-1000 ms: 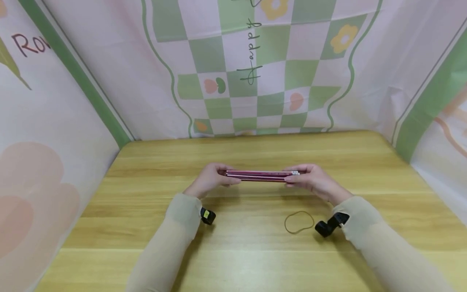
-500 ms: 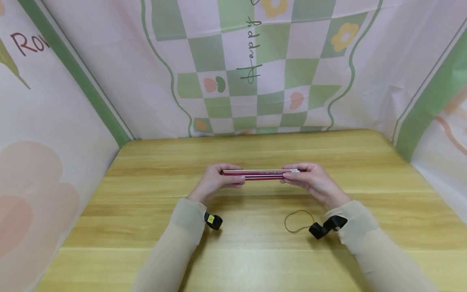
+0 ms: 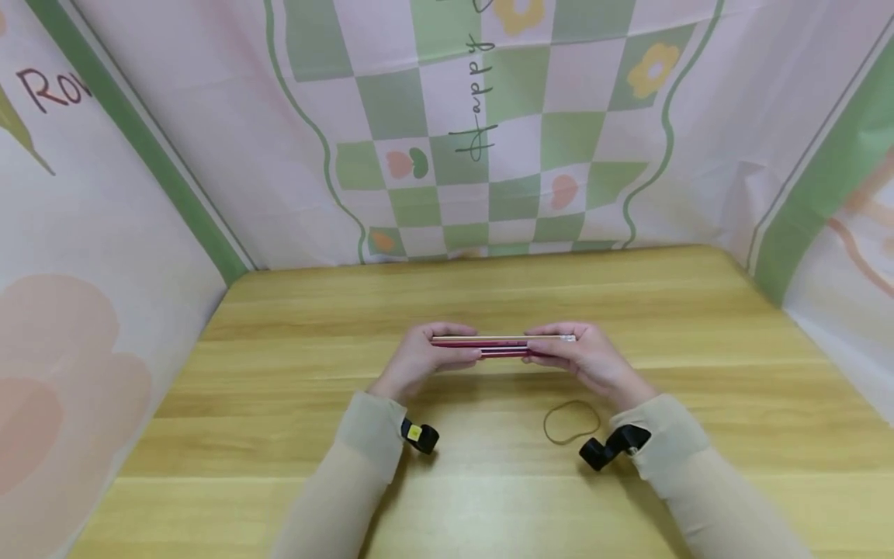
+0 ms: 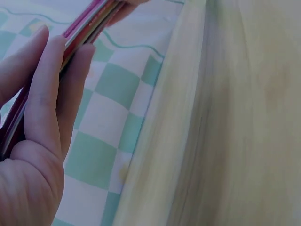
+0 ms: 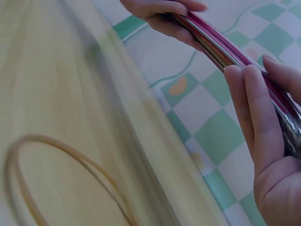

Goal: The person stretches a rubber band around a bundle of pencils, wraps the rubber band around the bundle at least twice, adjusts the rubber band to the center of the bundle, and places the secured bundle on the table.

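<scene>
A bundle of pencils [image 3: 501, 348], mostly pink and dark red, lies level across both hands above the table. My left hand [image 3: 427, 355] grips its left end between thumb and fingers, and my right hand [image 3: 580, 353] grips it toward the right, where a pale eraser end pokes out past the fingers. From the left wrist view, the fingers [image 4: 44, 89] wrap around the pencils [image 4: 89, 23]. The right wrist view has the pencils [image 5: 225, 44] running between the two hands, with right fingers [image 5: 261, 108] beneath them. How many pencils there are cannot be told.
A thin tan rubber band [image 3: 546, 425] lies on the wooden table [image 3: 489, 497] in front of the right hand, near the right wrist's black camera [image 3: 601, 450]. A patterned cloth [image 3: 517, 147] hangs behind the table, with more cloth at both sides.
Both hands have slid inward along the pencils, closer to each other, and come slightly nearer the body. The pencils turned a little, showing a tan one on top. The rubber band stays put.
</scene>
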A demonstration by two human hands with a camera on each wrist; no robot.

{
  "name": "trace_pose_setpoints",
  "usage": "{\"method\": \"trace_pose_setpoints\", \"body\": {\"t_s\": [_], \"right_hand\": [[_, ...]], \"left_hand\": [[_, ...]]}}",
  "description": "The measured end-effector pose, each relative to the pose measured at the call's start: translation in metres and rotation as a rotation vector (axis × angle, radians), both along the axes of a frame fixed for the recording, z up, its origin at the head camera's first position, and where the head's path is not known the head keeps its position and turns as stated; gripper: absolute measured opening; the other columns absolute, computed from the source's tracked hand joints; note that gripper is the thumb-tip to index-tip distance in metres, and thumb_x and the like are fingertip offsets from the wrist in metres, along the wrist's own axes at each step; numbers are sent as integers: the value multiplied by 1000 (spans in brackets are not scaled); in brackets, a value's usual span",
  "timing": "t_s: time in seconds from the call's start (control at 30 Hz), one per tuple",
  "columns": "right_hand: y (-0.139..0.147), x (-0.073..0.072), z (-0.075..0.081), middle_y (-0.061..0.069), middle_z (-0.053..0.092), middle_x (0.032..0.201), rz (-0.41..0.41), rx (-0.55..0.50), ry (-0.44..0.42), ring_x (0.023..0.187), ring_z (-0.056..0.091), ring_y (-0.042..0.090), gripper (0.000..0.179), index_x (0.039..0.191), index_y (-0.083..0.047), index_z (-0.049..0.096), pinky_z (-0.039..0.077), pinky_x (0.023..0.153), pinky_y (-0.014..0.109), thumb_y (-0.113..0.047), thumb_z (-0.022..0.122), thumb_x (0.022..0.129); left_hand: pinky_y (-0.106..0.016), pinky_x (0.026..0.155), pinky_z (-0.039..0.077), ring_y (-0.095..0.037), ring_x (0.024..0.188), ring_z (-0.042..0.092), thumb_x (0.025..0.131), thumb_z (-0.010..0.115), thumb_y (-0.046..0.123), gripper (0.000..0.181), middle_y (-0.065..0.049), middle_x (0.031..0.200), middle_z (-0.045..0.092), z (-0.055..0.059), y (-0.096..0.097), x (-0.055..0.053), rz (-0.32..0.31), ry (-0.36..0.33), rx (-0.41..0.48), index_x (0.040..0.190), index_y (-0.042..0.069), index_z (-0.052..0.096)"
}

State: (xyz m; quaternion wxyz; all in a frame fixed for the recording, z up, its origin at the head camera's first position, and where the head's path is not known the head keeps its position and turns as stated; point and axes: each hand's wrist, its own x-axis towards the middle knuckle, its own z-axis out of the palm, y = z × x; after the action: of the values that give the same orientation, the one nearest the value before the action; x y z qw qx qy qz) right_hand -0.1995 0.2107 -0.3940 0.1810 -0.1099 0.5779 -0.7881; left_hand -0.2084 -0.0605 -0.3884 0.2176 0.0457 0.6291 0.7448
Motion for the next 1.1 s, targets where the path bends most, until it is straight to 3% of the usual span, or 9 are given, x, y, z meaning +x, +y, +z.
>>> {"method": "trace_pose_setpoints", "body": {"t_s": [0.37, 0.73, 1.1], "right_hand": [[-7, 4, -2, 10, 76, 94, -41, 66, -15, 83, 75, 19, 21, 97, -9, 75, 62, 84, 27, 8, 65, 90], [-7, 6, -2, 7, 76, 94, -27, 119, 0, 84, 75, 18, 21, 99, -11, 75, 63, 85, 27, 5, 65, 91], [-1, 5, 1, 5, 76, 95, -23, 171, 11, 85, 75, 16, 24, 99, -14, 77, 63, 84, 28, 6, 68, 88]], "left_hand": [[-35, 89, 63, -20, 88, 74, 82, 76, -6, 37, -19, 111, 72, -9, 6, 6, 39, -10, 47, 118, -6, 68], [-32, 86, 63, -20, 87, 74, 82, 74, -8, 37, -24, 112, 71, -7, 4, 9, 68, -19, 59, 118, -10, 66], [-33, 87, 63, -22, 88, 75, 82, 75, -7, 33, -23, 112, 71, -8, 0, 7, 73, -31, 46, 115, -7, 69]]}}
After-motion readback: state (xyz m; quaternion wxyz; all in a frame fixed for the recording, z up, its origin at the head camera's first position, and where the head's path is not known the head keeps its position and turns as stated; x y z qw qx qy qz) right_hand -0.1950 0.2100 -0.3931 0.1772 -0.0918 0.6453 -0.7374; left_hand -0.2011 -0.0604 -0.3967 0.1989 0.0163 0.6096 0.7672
